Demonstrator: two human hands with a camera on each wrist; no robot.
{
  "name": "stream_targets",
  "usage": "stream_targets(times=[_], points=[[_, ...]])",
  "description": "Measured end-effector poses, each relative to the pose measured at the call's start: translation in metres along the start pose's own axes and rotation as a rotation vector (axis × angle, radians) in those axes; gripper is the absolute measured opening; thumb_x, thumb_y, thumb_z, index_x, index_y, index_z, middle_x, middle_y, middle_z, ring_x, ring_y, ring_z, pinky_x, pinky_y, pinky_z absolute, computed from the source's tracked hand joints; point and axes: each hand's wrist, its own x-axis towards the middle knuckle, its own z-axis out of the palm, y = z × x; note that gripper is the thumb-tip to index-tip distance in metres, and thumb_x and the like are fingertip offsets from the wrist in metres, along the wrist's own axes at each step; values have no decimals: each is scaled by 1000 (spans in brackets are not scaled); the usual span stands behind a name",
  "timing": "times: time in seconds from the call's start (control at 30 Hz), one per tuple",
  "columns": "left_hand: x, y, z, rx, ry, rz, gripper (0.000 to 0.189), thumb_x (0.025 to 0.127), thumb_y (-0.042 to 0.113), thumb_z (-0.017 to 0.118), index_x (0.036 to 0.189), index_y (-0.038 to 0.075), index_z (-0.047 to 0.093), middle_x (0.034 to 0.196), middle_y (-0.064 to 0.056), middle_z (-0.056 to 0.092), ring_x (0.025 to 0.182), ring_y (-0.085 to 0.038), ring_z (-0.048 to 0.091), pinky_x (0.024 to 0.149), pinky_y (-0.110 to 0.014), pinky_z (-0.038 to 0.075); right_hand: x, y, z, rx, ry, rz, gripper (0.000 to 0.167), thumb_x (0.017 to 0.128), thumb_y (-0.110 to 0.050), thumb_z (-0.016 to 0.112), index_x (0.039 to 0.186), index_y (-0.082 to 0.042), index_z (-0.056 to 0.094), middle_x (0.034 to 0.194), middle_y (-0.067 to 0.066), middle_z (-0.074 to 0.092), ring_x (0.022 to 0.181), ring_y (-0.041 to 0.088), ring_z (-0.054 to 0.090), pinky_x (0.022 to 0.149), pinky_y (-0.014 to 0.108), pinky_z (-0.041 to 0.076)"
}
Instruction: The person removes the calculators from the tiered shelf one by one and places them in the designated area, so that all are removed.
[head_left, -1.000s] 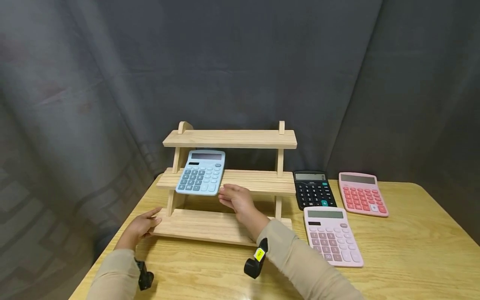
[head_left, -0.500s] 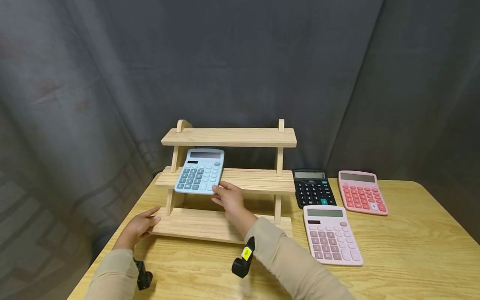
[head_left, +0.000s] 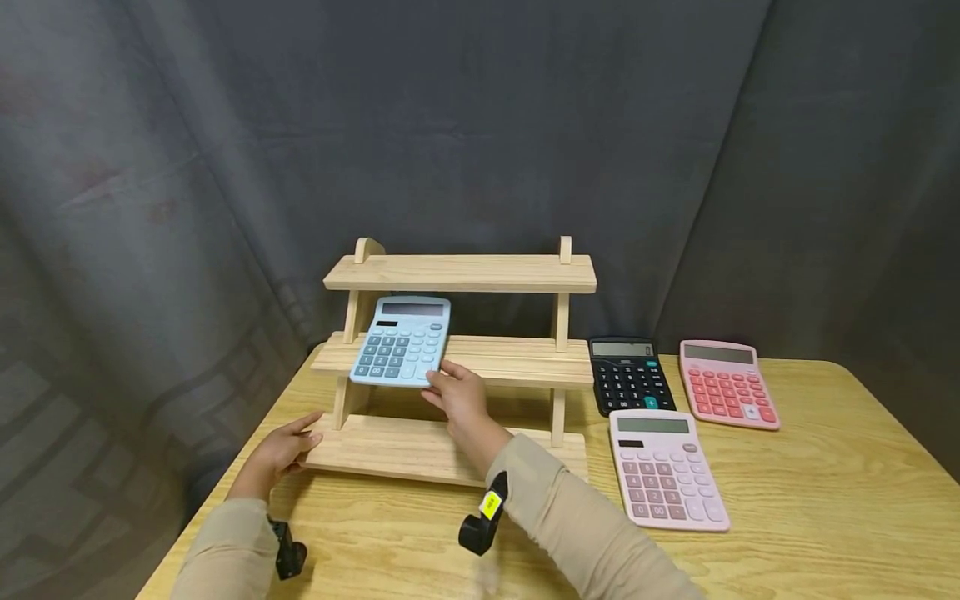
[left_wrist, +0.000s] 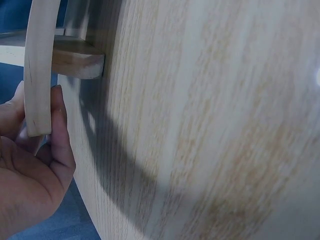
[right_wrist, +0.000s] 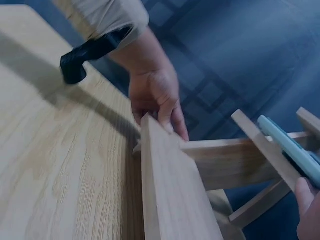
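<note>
A light blue calculator [head_left: 402, 342] leans on the left part of the middle shelf of a three-tier wooden rack [head_left: 457, 450], its screen end raised. My right hand [head_left: 463, 403] pinches the calculator's lower right corner, thumb on the face and fingers lower down by the edge. In the right wrist view only part of that hand [right_wrist: 308, 215] shows, next to the calculator's edge [right_wrist: 292, 150]. My left hand [head_left: 279, 451] grips the left end of the bottom shelf; in the left wrist view the board [left_wrist: 39, 75] sits between its thumb and fingers.
Right of the rack lie a black calculator [head_left: 630, 379], a pink calculator with red keys [head_left: 727, 385] and a pale pink calculator [head_left: 667, 471] on the wooden table [head_left: 840, 500]. A grey curtain [head_left: 480, 125] hangs behind.
My right hand has moved slightly left and taken the corner of the light blue calculator between thumb and fingers. The left hand keeps its hold on the bottom shelf.
</note>
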Motion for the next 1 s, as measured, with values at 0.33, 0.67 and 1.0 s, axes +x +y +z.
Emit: stream_targets(times=[0.33,0.67,1.0], points=[[-1,2,1,12,-3,2,50,92,9,41,135,-3,19,56,0,31,50,-12,31,52,-27,29,-3,-7,-2,125,18,74,29,77,11,54,106,16,50,86,16,52,66,15,52,74,34,45],[-3,2,1,8,0,4,52,90,9,43,134,-4,19,57,1,32,52,-12,34,53,-27,31,-16,-15,-6,169,-30,76,32,78,12,51,110,16,48,99,22,49,73,18,53,73,31,45],[-4,2,1,7,3,6,50,91,8,42,134,-3,21,56,1,32,50,-12,31,52,-27,30,-35,-22,-20,176,-62,82,35,79,12,50,114,17,44,103,23,47,77,18,52,74,31,45]])
